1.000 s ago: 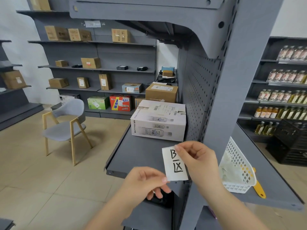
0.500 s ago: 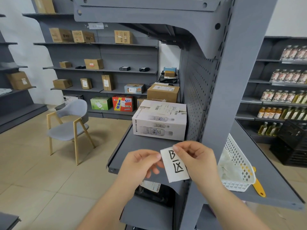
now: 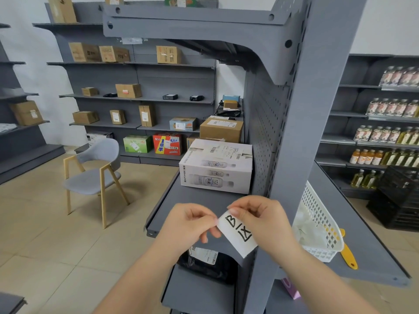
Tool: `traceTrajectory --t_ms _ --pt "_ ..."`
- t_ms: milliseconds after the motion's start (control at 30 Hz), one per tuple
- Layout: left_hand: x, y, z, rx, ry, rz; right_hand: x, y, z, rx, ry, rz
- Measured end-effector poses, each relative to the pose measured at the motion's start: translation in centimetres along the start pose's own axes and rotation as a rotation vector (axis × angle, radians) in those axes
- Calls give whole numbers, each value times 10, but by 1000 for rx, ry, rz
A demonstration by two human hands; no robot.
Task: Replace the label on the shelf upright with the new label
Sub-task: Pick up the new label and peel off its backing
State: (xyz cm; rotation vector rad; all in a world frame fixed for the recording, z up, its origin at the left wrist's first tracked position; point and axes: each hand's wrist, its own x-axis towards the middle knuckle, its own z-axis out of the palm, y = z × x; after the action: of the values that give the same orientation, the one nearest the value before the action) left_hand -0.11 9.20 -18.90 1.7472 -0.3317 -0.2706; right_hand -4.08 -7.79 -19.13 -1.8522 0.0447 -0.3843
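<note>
We pinch the white label (image 3: pixel 238 234), handwritten "B" over a boxed character, at its top corners, our left hand (image 3: pixel 189 223) closed on the left corner and our right hand (image 3: pixel 260 219) on the right, holding it tilted just beside the grey shelf upright (image 3: pixel 301 132), above the shelf's front edge.

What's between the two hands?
In the head view, a white label marked "B", pinched at its top by the left hand and right hand.

head-worn view, down toward hands (image 3: pixel 226 223)
</note>
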Motion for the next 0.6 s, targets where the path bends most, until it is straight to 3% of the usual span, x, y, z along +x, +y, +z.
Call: traceTrajectory --t_ms 433,600 --pt "-9 5 -11 -13 -137 -10 10 -15 -1 -225 -222 -132" --pt "-8 4 -9 -128 -144 -58 13 -17 -2 -220 -224 -154"
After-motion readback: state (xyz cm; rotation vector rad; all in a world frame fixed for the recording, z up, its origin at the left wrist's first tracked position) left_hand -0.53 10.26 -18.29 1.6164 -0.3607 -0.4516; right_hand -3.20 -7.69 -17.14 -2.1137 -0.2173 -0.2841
